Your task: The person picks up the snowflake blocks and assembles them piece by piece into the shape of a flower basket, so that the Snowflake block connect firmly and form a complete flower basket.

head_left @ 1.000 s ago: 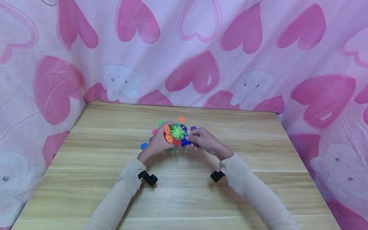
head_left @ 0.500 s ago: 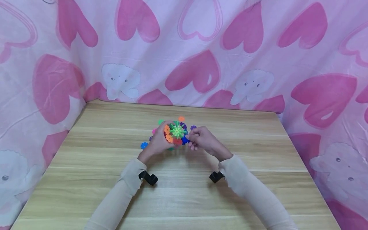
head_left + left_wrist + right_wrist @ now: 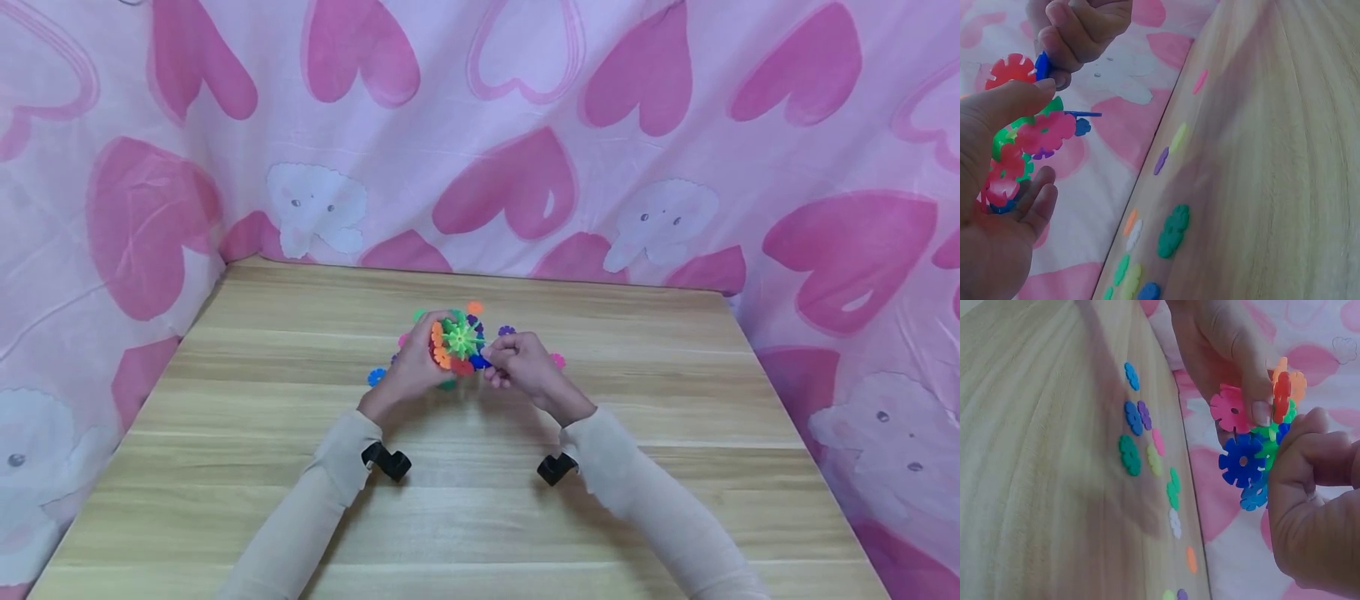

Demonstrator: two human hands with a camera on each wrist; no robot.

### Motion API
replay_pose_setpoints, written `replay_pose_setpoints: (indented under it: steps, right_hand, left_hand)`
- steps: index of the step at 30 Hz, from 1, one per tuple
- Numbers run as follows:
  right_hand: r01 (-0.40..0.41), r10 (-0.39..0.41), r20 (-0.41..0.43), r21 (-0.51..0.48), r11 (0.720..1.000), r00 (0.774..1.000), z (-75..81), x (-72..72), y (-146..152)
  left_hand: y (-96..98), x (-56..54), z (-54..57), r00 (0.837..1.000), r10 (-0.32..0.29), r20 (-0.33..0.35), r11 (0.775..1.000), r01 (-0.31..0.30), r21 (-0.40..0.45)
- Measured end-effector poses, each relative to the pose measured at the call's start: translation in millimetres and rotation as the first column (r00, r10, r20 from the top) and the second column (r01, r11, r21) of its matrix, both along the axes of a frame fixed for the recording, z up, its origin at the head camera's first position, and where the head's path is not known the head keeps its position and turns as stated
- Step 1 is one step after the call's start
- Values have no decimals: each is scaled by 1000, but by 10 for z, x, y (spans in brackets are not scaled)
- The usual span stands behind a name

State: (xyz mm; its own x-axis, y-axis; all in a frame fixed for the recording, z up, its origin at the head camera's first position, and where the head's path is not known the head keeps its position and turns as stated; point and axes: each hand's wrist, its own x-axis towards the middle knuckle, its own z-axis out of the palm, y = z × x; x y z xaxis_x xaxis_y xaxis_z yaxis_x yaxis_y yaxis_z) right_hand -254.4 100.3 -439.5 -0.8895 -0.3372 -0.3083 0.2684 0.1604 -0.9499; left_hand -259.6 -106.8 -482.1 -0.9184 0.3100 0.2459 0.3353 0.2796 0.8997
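Note:
In the head view my left hand (image 3: 412, 360) grips a ball-like cluster of snowflake discs (image 3: 461, 338) above the table. Bright green discs face the camera, with orange and red ones on the left and bottom. My right hand (image 3: 527, 363) pinches a blue snowflake disc (image 3: 478, 362) against the cluster's right side. That blue disc (image 3: 1042, 66) appears edge-on beside a red disc (image 3: 1013, 70) in the left wrist view. From the right wrist, a pink disc (image 3: 1230, 407) and a dark blue disc (image 3: 1242, 460) show on the cluster. Fingers hide whether the pinched disc is slotted in.
Several loose snowflake discs lie on the wooden table (image 3: 480, 517) around and behind the hands. Among them are a blue disc (image 3: 377, 377), an orange disc (image 3: 476, 307), a purple disc (image 3: 507, 330) and a pink disc (image 3: 557, 361). A pink heart-print curtain (image 3: 405, 192) borders the table.
My right hand has shifted slightly left, towards the cluster, uncovering a pink disc behind it. The cluster has turned a little, while my left hand keeps its grip.

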Motion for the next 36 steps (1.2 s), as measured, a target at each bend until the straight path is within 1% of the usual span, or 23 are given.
replay_pose_setpoints:
  steps: [2,6,10,12,14,16,19,22,23,25,27,29,31,33,34,36]
  right_hand:
    - [1,-1,11,-25,1000,1000,-6,0,-2]
    - [8,-7,21,-59,998,1000,-3,-9,-15]
    - [45,-45,-2,-59,997,999,6,-30,-63]
    - [55,-56,-18,-57,997,998,11,-43,-104]
    - [58,-60,-31,-52,997,998,28,-59,-151]
    - [52,-53,-61,-21,998,997,55,-74,-190]
    - [45,-28,-162,104,994,986,99,-98,-224]
    - [55,7,-255,238,970,967,155,-114,-226]
    - [57,21,-279,269,961,960,171,-123,-217]
    - [62,36,-310,300,952,950,203,-160,-194]
    - [79,41,-345,328,941,938,223,-232,-157]
    - [116,48,-404,371,921,913,213,-352,-104]
    - [154,64,-448,433,888,892,162,-505,-58]
    - [169,110,-465,517,839,879,48,-678,-27]
    - [159,140,-457,557,815,879,-23,-762,-21]
    - [111,198,-408,620,777,891,-176,-910,-30]
  left_hand:
    - [-18,-3,0,1000,4,20,1000,-4,-3]
    - [-65,-50,-14,999,24,38,999,-25,31]
    - [-65,-76,-24,997,73,27,996,-74,43]
    - [-40,-63,-27,994,98,38,995,-99,31]
    - [-13,-54,-36,990,132,52,990,-134,44]
    - [9,-51,-42,984,169,56,983,-172,62]
    - [24,-55,-46,975,221,32,970,-223,95]
    - [21,-66,-43,972,234,12,965,-234,122]
    - [17,-71,-39,973,230,9,965,-229,128]
    - [-1,-84,-35,976,220,6,967,-219,132]
    - [-35,-94,-30,977,212,13,968,-212,131]
    - [-76,-96,-25,977,211,29,968,-213,133]
    - [-122,-89,-21,976,213,55,967,-218,129]
    - [-164,-78,-20,973,212,89,968,-221,117]
    - [-182,-72,-19,973,207,102,970,-218,109]
    - [-210,-64,-18,974,194,119,975,-204,85]
